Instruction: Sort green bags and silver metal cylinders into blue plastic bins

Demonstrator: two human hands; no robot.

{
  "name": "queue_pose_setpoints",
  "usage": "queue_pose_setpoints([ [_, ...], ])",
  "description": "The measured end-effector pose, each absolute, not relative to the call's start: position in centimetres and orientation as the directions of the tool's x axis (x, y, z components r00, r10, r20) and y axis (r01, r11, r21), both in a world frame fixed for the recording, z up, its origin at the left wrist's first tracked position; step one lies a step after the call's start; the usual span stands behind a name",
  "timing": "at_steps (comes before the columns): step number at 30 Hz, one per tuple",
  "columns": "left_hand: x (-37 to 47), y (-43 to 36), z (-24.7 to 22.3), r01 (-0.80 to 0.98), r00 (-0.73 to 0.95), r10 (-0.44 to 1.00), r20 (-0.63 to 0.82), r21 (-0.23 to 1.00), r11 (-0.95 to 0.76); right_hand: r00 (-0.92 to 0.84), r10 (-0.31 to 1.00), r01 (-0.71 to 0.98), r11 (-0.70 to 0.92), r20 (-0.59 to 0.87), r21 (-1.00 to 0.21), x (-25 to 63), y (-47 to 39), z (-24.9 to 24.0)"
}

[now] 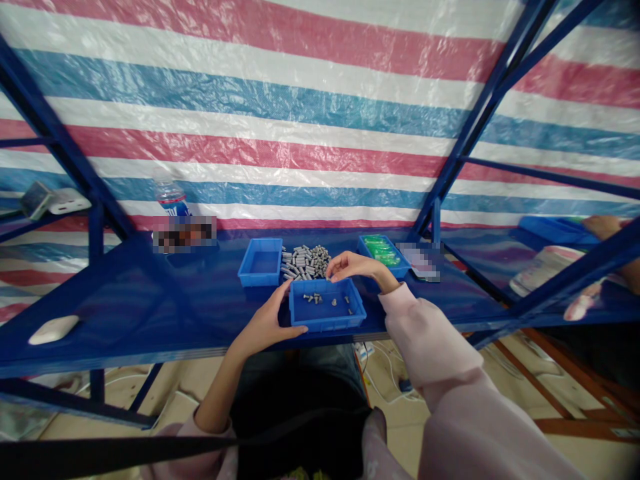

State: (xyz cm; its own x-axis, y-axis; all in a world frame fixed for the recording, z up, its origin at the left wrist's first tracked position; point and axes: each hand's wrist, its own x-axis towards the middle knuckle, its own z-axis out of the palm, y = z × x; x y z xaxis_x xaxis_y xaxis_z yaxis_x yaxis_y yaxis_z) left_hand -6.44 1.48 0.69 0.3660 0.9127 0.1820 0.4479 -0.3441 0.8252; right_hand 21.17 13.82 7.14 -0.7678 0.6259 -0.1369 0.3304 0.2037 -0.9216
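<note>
A blue plastic bin (327, 323) with several small screws (315, 299) in it stands near the table's front edge. My left hand (267, 320) grips its left end, thumb at the front corner and fingers at the back. Over the bin's far rim hovers my right hand (349, 265), fingertips pinched together beside the metal pile; whatever is between them is too small to make out. That pile of short metal cylinders and bolts (303, 261) lies loose on the table behind the bin.
Left of the pile sits a second blue bin (261, 263). Another blue bin holds green bags (381, 251) at the right. A bottle (171, 197) stands at the back left, with a white mouse-shaped object (54, 329) farther forward. Blue frame posts (450, 160) rise at both sides. Someone's arm (607, 230) shows far right.
</note>
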Motion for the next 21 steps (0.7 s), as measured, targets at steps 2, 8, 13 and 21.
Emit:
queue_pose_setpoints([
  [2,-6.4,1.5,0.7,0.446,0.363,0.914,0.183,0.827,-0.343,-0.779,0.609,0.348,0.222,-0.149,-0.911,21.3,13.9,7.1],
  [8,-6.4,1.5,0.7,0.457,0.369,0.909,0.193,0.814,-0.359,-0.787,0.602,0.339,0.24,-0.135,-0.91,21.4,14.1,7.1],
  [13,-6.4,1.5,0.7,0.468,0.365,0.912,0.188,0.809,-0.355,-0.712,0.693,0.356,0.221,-0.111,-0.908,21.1,14.2,6.8],
  [21,-6.4,1.5,0.7,0.472,0.363,0.913,0.185,0.808,-0.352,-0.616,0.786,0.494,0.349,-0.038,-0.796,20.4,15.1,5.2],
])
